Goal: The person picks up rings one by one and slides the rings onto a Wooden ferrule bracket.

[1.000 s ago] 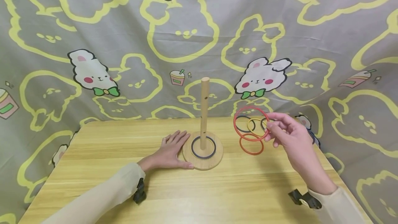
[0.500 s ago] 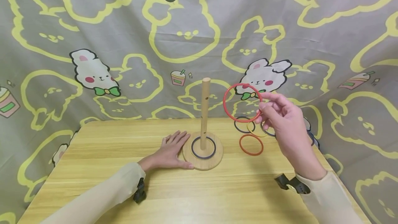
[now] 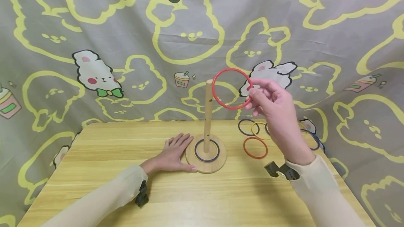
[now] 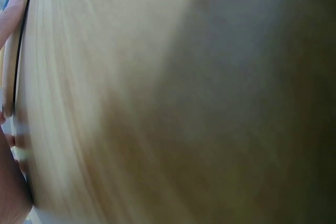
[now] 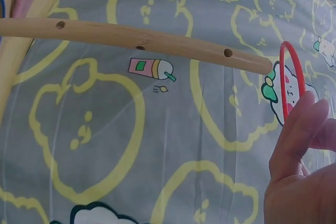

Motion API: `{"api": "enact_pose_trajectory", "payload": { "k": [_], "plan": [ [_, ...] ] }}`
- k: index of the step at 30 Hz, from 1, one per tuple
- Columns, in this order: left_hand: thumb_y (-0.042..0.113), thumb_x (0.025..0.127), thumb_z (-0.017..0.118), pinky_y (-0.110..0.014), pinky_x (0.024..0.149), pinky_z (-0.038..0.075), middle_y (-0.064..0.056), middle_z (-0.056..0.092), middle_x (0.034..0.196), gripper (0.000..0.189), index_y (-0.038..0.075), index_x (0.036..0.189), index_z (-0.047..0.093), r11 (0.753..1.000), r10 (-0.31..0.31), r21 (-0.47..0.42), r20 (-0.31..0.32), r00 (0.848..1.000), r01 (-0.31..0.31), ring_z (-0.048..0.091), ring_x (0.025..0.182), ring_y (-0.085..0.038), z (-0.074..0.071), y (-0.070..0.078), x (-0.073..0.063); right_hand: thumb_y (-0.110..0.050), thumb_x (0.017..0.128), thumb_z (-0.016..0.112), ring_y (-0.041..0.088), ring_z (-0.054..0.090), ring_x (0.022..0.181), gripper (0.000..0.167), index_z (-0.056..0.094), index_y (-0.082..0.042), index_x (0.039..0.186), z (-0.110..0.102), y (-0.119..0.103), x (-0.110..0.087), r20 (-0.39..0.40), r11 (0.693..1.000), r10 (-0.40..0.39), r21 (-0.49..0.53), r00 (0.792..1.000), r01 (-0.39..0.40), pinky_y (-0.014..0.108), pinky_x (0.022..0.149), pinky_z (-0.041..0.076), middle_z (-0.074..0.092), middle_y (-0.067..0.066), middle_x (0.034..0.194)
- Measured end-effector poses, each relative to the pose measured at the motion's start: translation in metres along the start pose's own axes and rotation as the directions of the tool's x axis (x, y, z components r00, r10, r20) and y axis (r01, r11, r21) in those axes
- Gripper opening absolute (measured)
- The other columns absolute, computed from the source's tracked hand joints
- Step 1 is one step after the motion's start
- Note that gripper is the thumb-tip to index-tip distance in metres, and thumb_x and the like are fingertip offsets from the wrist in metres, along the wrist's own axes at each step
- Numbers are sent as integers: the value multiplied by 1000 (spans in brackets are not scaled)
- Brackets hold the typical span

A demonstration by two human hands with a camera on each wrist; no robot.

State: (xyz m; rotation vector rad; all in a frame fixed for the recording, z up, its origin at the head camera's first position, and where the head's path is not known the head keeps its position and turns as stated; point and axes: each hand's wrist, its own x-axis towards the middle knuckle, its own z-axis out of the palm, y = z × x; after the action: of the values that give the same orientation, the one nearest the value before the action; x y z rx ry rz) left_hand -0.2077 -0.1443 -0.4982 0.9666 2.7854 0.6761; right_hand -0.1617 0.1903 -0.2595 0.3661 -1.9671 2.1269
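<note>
The left hand (image 3: 175, 153) lay flat on the wooden table (image 3: 94, 157), fingers straight and relaxed, holding nothing, its fingertips touching the edge of the round base (image 3: 221, 162) of the peg stand; it had not moved across the earlier pictures. In the left wrist view only blurred wood and a sliver of that base's rim (image 4: 10, 66) showed. On the base, around the foot of the upright wooden peg (image 3: 208, 111), a dark ring (image 3: 197, 154) lay where it had been a second earlier.

Right of the peg, the right hand (image 3: 274, 109) pinched a red ring (image 3: 221, 74) between thumb and fingertips, the other fingers loosely curled. A second earlier that ring had hung low, just above the loose rings on the table; half a second ago it was level with the peg's upper part and to its right. Now it was higher and further left, its left edge just beside the peg's top, tilted and not yet over it. The right wrist view showed the red ring (image 5: 285, 72) close beside the peg's tip (image 5: 262, 65).

On the table behind the right hand, an orange ring (image 3: 255, 147), a dark ring (image 3: 243, 130) and a yellow ring (image 3: 257, 134) lay unchanged.
</note>
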Motion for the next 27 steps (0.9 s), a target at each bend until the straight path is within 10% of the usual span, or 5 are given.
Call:
{"api": "enact_pose_trajectory", "payload": {
  "k": [27],
  "plan": [
    [75,84,80,-74,119,17,-20,22,178,126,8,175,25,1000,8,14,-11,1000,-8,12,164,-47,3,-2,1,-5,108,65,12,72,73,32,63,4,139,25,87,4,118,960,270,-111,956,-257,23,62,54,73,7,87]
  ]
}}
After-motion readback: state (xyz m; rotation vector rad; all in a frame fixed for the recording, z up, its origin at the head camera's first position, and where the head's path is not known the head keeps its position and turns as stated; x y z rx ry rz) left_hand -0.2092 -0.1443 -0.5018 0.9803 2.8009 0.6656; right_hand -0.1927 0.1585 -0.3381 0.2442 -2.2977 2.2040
